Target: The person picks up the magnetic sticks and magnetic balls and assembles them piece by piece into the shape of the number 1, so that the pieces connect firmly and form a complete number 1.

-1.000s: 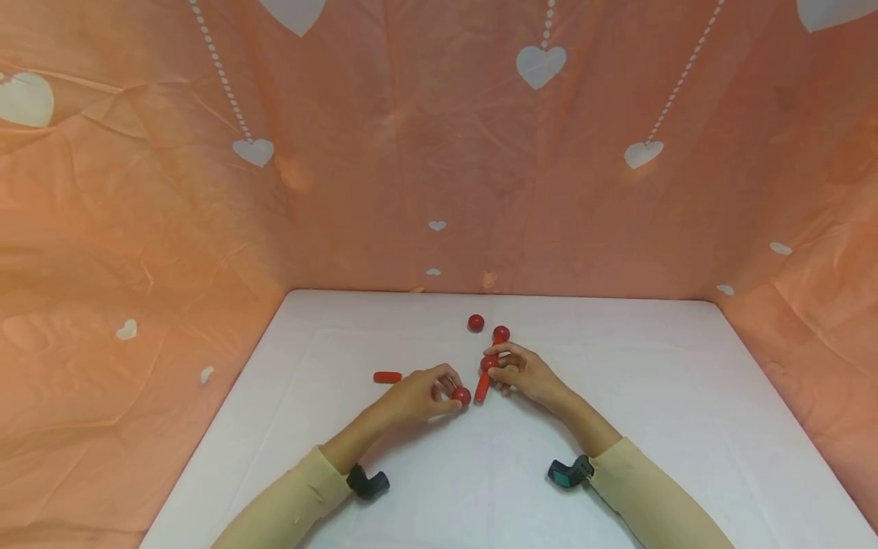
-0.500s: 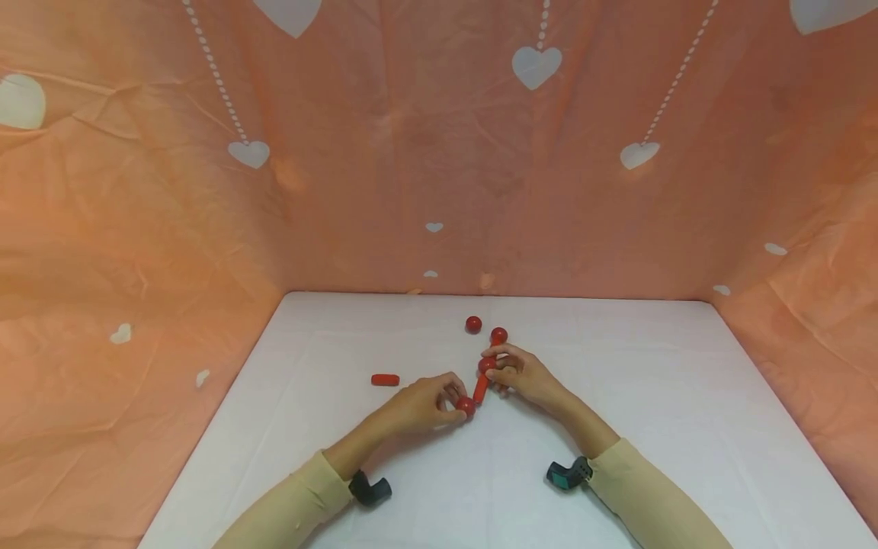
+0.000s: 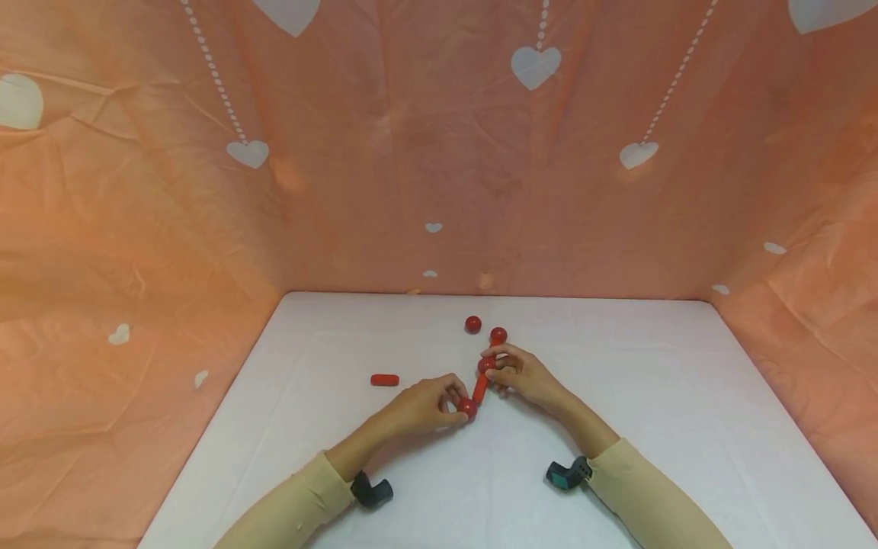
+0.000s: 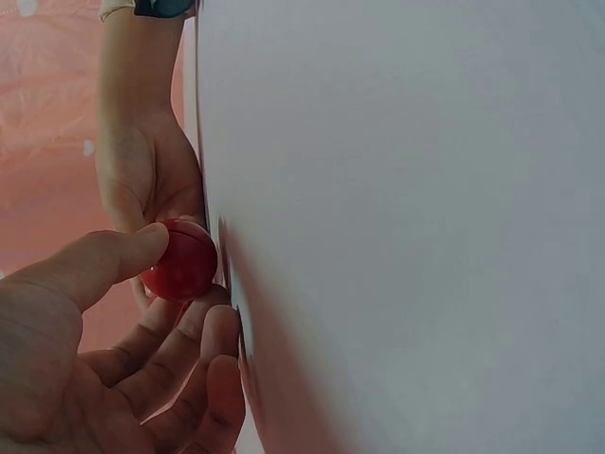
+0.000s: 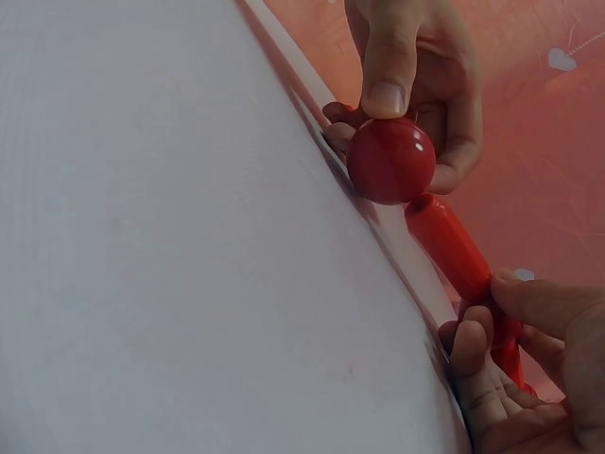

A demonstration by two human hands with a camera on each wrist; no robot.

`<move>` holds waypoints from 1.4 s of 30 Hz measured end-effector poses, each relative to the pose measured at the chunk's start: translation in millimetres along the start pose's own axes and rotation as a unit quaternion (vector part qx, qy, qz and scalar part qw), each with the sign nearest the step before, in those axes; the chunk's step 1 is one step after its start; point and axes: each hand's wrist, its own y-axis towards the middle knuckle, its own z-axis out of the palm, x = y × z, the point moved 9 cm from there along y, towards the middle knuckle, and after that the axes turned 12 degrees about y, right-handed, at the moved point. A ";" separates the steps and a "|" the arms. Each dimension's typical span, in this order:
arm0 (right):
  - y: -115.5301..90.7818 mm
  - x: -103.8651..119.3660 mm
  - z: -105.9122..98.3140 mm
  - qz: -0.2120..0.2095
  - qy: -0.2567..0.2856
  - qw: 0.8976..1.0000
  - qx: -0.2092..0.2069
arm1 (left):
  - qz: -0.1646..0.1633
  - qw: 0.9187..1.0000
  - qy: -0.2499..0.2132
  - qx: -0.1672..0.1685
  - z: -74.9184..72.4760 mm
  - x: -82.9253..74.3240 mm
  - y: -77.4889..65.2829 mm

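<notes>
My left hand (image 3: pixel 427 402) pinches a glossy red ball (image 3: pixel 467 409) between thumb and fingers. In the right wrist view that ball (image 5: pixel 390 161) sits at the hollow end of a red rod (image 5: pixel 449 248); whether they touch or are a hair apart, I cannot tell. My right hand (image 3: pixel 527 375) grips another red ball (image 3: pixel 486 366) in the middle of a chain. From it one rod (image 3: pixel 480 388) runs toward the left hand. A second rod, mostly hidden by fingers, leads to a red ball (image 3: pixel 498 335) at the chain's far end.
A loose red ball (image 3: pixel 472 325) lies beyond the chain, slightly left of its far end. One loose red rod (image 3: pixel 385 380) rests left of the left hand. Everything is on a white table (image 3: pixel 329 328), with an orange heart-patterned curtain (image 3: pixel 357 191) behind and at the sides.
The left hand has brought its ball slightly nearer the person and rightward, to the near end of the chain's rod. My right hand keeps its grip, almost unmoved.
</notes>
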 end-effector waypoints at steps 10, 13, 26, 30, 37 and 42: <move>0.1 -0.6 -0.2 0.001 -0.002 1.000 0.001 | -0.003 1.000 0.005 -0.002 1.4 -3.2 1.2; 0.5 -1.3 -1.1 0.001 -0.005 1.000 -0.002 | -0.004 1.000 0.005 -0.004 1.9 -4.1 1.9; 1.3 -3.4 -2.3 0.001 -0.005 1.000 -0.003 | -0.009 1.000 0.009 -0.006 0.8 -5.7 0.0; 0.8 -3.7 -1.8 0.002 -0.005 1.000 -0.001 | -0.007 1.000 0.014 -0.007 0.4 -5.9 -0.6; 0.6 -4.1 -1.9 0.003 -0.009 1.000 -0.001 | 0.001 1.000 0.018 -0.013 -2.0 -7.2 -0.4; 0.5 -4.4 -0.8 0.002 -0.005 1.000 0.000 | -0.003 1.000 0.012 -0.010 -0.6 -4.9 -0.4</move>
